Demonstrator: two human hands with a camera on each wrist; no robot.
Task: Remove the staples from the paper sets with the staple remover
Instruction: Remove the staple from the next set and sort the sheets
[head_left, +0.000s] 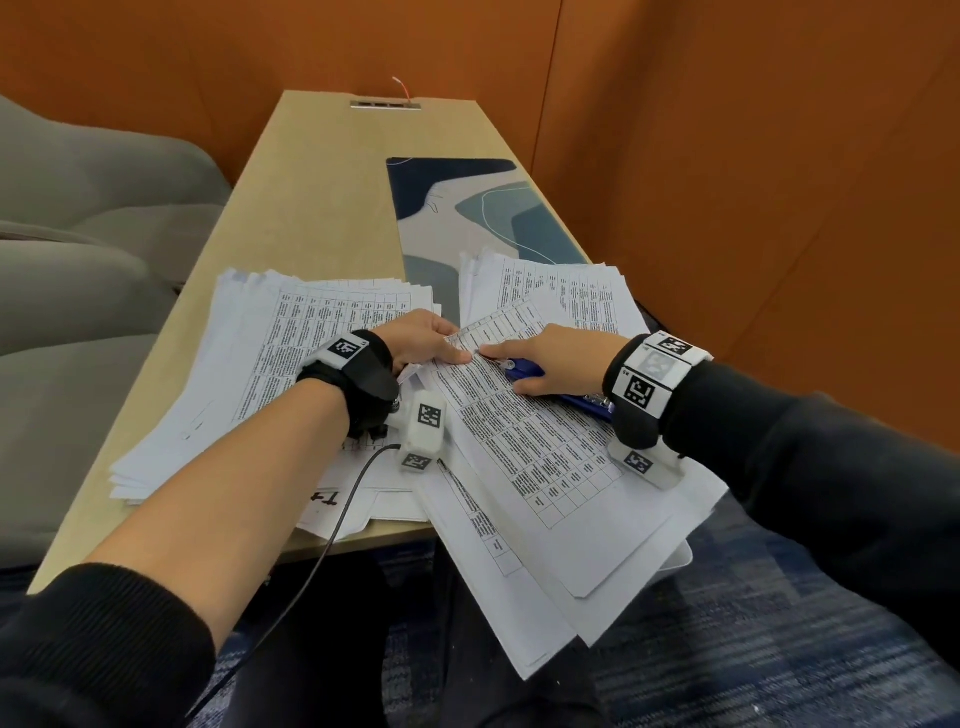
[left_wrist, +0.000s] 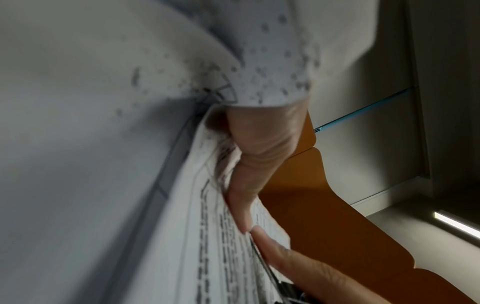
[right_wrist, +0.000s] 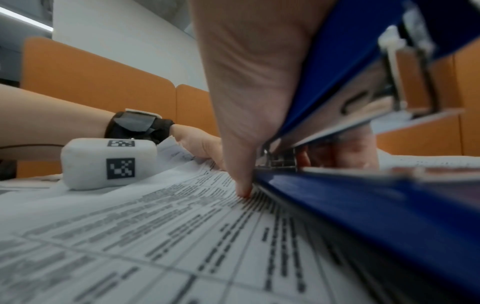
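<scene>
A paper set (head_left: 519, 441) printed with tables lies slanted over the table's near edge, its top sheet folded back at the far corner. My left hand (head_left: 426, 340) pinches that folded corner, thumb (left_wrist: 259, 148) pressed on the sheets (left_wrist: 207, 226). My right hand (head_left: 561, 364) grips the blue staple remover (head_left: 587, 402), which lies low over the page (right_wrist: 155, 226). Its metal front end (right_wrist: 280, 160) points at the corner. The right index finger (left_wrist: 285, 259) stretches forward and meets the left thumb tip. The staple itself is hidden.
A fanned paper stack (head_left: 249, 374) lies left, another stack (head_left: 561, 291) at the back right on a blue patterned desk mat (head_left: 467, 208). The wooden table (head_left: 311, 182) runs away from me. Grey chairs (head_left: 78, 208) stand left, an orange wall right. A black cable (head_left: 332, 519) hangs from my left wrist.
</scene>
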